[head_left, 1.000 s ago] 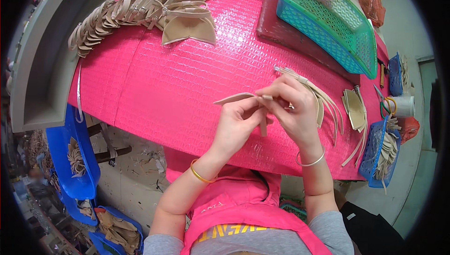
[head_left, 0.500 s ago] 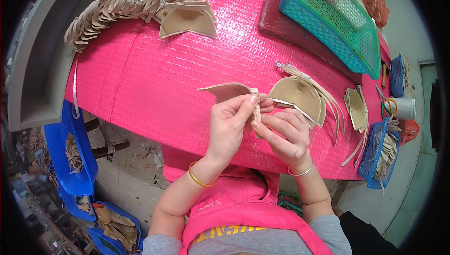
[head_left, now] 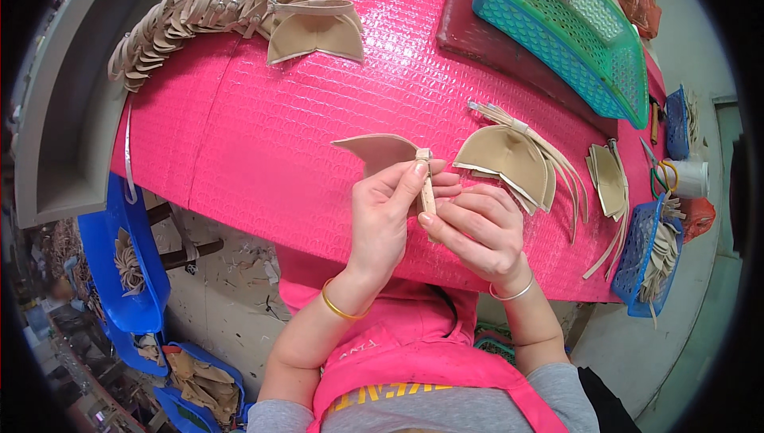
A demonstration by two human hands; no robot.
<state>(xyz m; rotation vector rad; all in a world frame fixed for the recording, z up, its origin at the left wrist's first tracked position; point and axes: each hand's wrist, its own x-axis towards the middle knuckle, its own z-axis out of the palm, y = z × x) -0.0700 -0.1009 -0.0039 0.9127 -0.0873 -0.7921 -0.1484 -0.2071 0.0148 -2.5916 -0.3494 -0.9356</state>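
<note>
Above the near part of the table, my left hand (head_left: 386, 208) pinches a beige leather piece (head_left: 376, 148) by its narrow strap end. One wide curved flap of it spreads out to the left. A short folded strap (head_left: 427, 188) stands up between my thumb and fingers, with a small metal ring near its top. My right hand (head_left: 481, 230) is closed at the lower end of this strap, thumb and fingertips pressed against it. The fingers hide part of the strap. Just beyond my right hand lies a stack of rounded beige leather pieces (head_left: 501, 154) with long thin straps.
A long row of finished-looking strapped pieces (head_left: 215, 7) curves along the far left of the pink table (head_left: 263, 130). At the far right, a green basket (head_left: 557, 31) rests on a dark red board (head_left: 509, 59). Scissors (head_left: 662, 178) and a blue basket (head_left: 641, 262) are at the right edge.
My hands and the leather piece have shifted very slightly left. Both hands keep the same hold on the strap.
</note>
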